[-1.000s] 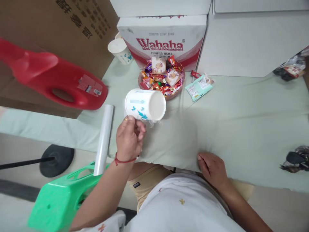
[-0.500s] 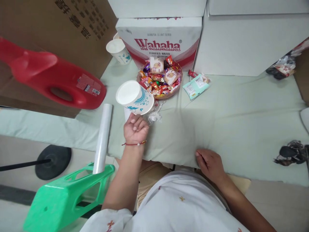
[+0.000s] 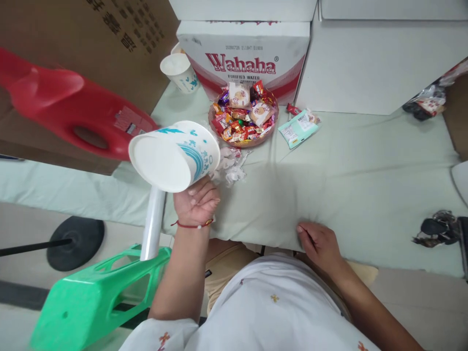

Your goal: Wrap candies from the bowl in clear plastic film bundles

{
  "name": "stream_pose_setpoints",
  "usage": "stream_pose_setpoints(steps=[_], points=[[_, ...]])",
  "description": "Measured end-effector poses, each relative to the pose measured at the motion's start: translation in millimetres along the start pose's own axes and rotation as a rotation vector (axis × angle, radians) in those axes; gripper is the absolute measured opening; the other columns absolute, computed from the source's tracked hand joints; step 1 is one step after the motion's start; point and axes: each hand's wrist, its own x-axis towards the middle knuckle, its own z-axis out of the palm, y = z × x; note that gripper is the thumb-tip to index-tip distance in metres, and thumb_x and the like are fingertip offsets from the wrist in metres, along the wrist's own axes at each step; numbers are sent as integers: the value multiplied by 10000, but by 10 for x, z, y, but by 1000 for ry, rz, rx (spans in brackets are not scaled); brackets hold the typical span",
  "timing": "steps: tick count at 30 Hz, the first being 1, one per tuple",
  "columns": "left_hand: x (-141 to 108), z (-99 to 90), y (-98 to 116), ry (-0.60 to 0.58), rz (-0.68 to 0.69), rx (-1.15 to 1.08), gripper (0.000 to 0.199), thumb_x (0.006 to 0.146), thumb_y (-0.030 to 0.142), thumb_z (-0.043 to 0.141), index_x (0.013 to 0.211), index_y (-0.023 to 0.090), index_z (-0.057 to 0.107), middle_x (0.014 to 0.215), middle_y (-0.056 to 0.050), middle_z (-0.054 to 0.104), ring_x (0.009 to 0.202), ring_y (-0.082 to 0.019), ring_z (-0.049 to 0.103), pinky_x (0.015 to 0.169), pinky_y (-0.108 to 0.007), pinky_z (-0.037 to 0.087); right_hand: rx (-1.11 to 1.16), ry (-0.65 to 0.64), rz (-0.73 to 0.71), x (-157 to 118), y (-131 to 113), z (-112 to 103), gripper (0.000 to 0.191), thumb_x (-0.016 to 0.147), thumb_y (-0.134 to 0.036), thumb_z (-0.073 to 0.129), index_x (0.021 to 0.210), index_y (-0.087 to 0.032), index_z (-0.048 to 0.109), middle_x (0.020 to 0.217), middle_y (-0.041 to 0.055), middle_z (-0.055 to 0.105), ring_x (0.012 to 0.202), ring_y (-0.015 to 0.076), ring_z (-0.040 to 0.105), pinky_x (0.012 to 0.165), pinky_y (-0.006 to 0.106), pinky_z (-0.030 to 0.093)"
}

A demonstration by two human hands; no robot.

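Observation:
A white paper cup with blue print (image 3: 199, 158) is tipped, its pale round end facing up and left. My left hand (image 3: 197, 201), with a red string bracelet at the wrist, grips it from below; its fingers are curled and partly hidden behind the cup. Crumpled clear wrappers (image 3: 234, 170) lie just right of the cup, below a bowl of wrapped sweets (image 3: 244, 142). Near the table's front edge rests my right hand (image 3: 320, 243), closed loosely, with its thumb against the curled fingers and nothing seen in it.
On the cloth-covered table (image 3: 358, 185) are a mint-green packet (image 3: 299, 129), another paper cup (image 3: 180, 72) and black items (image 3: 437, 229). Boxes (image 3: 243, 53) stand behind. A red jug (image 3: 73, 114), a white roll (image 3: 152, 224) and a green stool (image 3: 73, 302) are at the left.
My left hand has moved slightly left and down, and the cup has swung left and tilted further, now covering part of the red jug and the roll. My right hand stays in place.

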Motion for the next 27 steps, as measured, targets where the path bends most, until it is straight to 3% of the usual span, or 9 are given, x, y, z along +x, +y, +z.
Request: stream_pose_setpoints(steps=[4, 9, 13, 15, 20, 23, 27], points=[[-79, 120, 72, 76, 171, 249, 433, 1035, 385, 500, 654, 196, 419, 436, 80, 380, 278, -23, 250, 289, -128, 206, 10, 19, -2, -20, 3, 21, 158, 1026, -187, 526, 944, -169, 660, 702, -8, 657, 601, 127, 590, 604, 253, 449], [37, 215, 130, 248, 896, 696, 280, 954, 424, 677, 830, 200, 565, 512, 59, 575, 374, -82, 446, 347, -179, 306, 8, 16, 6, -28, 5, 27, 156, 1022, -188, 530, 935, -175, 658, 678, -12, 637, 594, 133, 578, 603, 258, 443], [404, 251, 380, 418, 1108, 920, 237, 976, 240, 620, 769, 201, 511, 461, 98, 530, 374, -82, 455, 356, -194, 311, 1, 33, -7, -30, 6, 23, 155, 1021, -185, 523, 947, -177, 659, 698, -4, 661, 609, 138, 598, 618, 260, 454], [668, 302, 534, 470, 1109, 1027, 229, 973, 146, 604, 773, 195, 503, 463, 116, 522, 356, -73, 428, 361, -205, 289, 0, 35, -11, -30, 7, 24, 163, 1023, -188, 519, 944, -179, 660, 696, -4, 665, 607, 138, 599, 615, 260, 453], [1271, 510, 677, 648, 864, 1110, 274, 1001, 96, 579, 783, 195, 447, 440, 139, 472, 371, -51, 424, 423, -182, 246, -9, 24, 5, -33, 8, 34, 176, 1028, -203, 516, 952, -179, 672, 718, 1, 685, 621, 140, 617, 622, 266, 457], [1446, 563, 634, 639, 762, 1115, 248, 1032, 121, 516, 802, 183, 446, 464, 125, 474, 405, -52, 433, 469, -182, 266, -12, 19, 15, -38, 1, 37, 181, 1030, -203, 514, 942, -180, 672, 702, 0, 672, 612, 141, 609, 617, 271, 449], [1687, 440, 676, 536, 756, 1133, 212, 1027, 94, 415, 832, 171, 448, 522, 93, 492, 475, -70, 464, 534, -200, 357, -16, 13, 25, -31, -13, 32, 198, 1034, -208, 503, 920, -191, 663, 680, -4, 653, 603, 142, 591, 613, 273, 437]])
